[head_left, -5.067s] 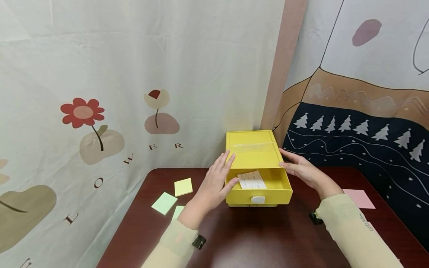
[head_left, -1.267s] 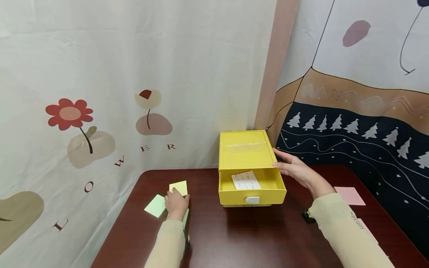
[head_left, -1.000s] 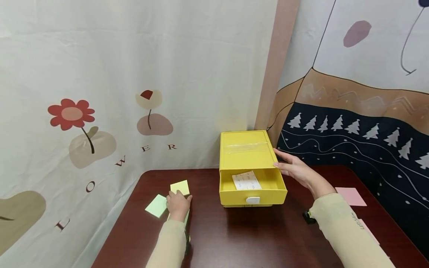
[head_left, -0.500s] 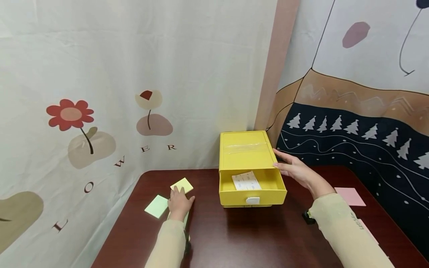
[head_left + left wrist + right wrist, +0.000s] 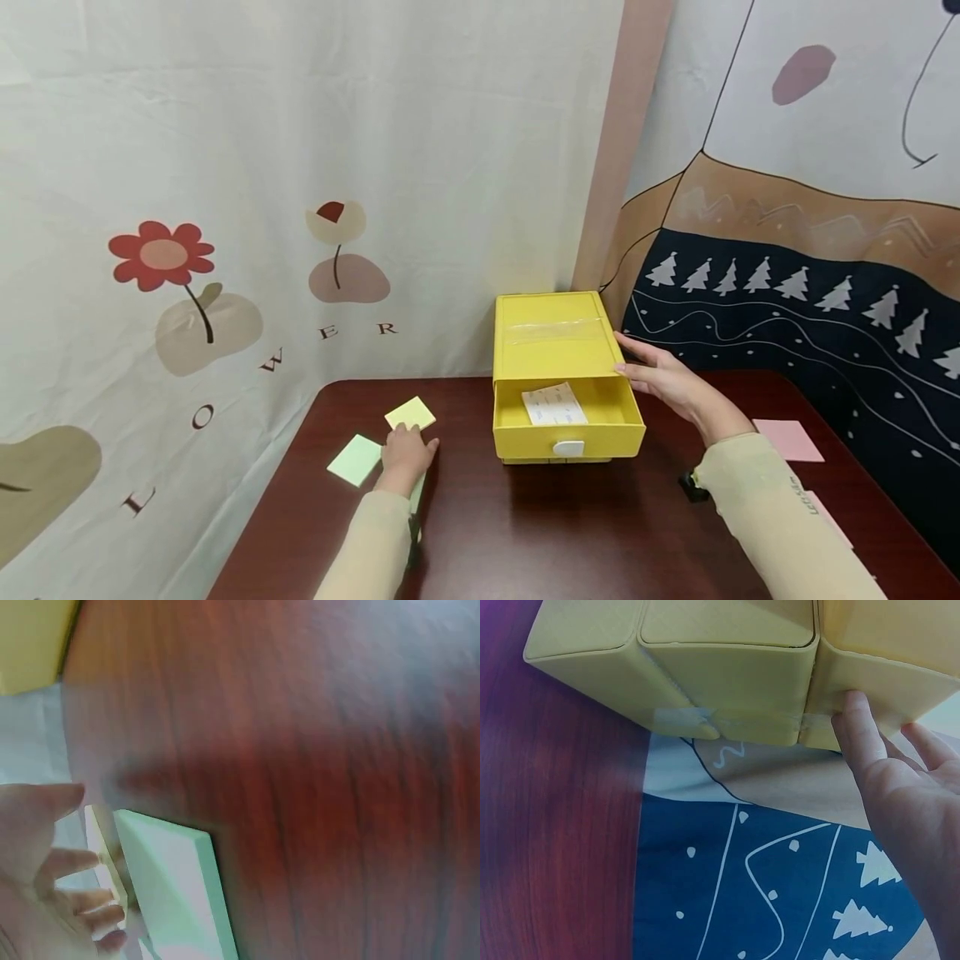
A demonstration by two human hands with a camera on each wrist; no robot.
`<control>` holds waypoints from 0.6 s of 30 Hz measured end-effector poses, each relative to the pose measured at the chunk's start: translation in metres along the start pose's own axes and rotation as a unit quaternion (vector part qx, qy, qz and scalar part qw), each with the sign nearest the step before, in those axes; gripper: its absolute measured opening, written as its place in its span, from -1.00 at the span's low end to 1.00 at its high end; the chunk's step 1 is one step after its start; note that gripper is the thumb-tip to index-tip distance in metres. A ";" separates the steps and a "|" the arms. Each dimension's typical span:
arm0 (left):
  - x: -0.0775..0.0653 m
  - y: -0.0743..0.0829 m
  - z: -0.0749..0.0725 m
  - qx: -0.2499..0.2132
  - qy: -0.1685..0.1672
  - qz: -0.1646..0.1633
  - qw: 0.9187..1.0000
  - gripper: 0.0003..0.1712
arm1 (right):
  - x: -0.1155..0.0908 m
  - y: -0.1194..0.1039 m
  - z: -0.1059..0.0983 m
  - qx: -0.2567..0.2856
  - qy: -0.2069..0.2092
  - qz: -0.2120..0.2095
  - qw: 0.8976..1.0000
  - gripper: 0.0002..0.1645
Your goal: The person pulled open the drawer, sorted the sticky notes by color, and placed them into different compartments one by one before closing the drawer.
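In the head view my left hand (image 5: 407, 457) lies low over the table, its fingertips at the near edge of a yellow sticky note pad (image 5: 411, 412). The left wrist view has the thumb apart and the fingers reaching that pad. A pale green sticky note pad (image 5: 355, 460) lies left of the hand; another green pad (image 5: 176, 877) is partly hidden under the forearm in the head view. My right hand (image 5: 671, 386) rests with extended fingers against the right side of a yellow drawer box (image 5: 555, 333). The box's upper drawer (image 5: 532, 443) is pulled out, with a white printed paper (image 5: 553, 405) inside.
Two pink sticky note pads lie at the right, one pink pad (image 5: 789, 440) in full view and the other mostly behind the right sleeve (image 5: 780, 508). A printed curtain (image 5: 450, 167) hangs behind the dark red-brown table (image 5: 585, 533).
My left hand has left the box and gone to the pads on the left. The yellow pad has turned and slid slightly right. My right hand stays on the box.
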State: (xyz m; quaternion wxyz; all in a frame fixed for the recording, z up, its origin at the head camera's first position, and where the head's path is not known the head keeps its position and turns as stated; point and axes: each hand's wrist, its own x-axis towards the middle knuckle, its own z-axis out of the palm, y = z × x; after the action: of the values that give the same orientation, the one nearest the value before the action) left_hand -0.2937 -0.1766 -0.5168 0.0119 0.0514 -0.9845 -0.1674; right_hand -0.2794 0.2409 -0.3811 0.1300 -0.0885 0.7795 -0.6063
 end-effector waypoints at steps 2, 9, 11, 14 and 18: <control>0.002 0.001 -0.002 -0.045 0.005 -0.012 0.999 -0.34 | 0.000 0.000 0.000 0.000 0.001 -0.001 1.000 -0.07; 0.002 -0.001 -0.004 -0.052 -0.023 -0.019 0.998 -0.25 | 0.001 0.001 0.002 0.001 0.003 0.001 1.000 -0.06; 0.001 -0.002 -0.003 -0.020 -0.033 -0.004 0.999 -0.26 | 0.001 0.001 0.002 0.001 0.002 0.001 1.000 -0.06; -0.001 -0.002 0.000 0.008 -0.039 0.011 0.999 -0.27 | 0.000 0.000 0.002 0.001 0.002 -0.001 1.000 -0.07; -0.002 -0.001 0.002 0.029 -0.033 0.019 0.999 -0.27 | -0.001 -0.001 0.001 0.001 0.003 0.001 1.000 -0.07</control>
State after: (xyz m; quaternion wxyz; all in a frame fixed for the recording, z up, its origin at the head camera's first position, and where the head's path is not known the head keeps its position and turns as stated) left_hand -0.2915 -0.1769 -0.5190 -0.0189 0.0275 -0.9896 -0.1398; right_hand -0.2778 0.2401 -0.3801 0.1279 -0.0859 0.7796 -0.6070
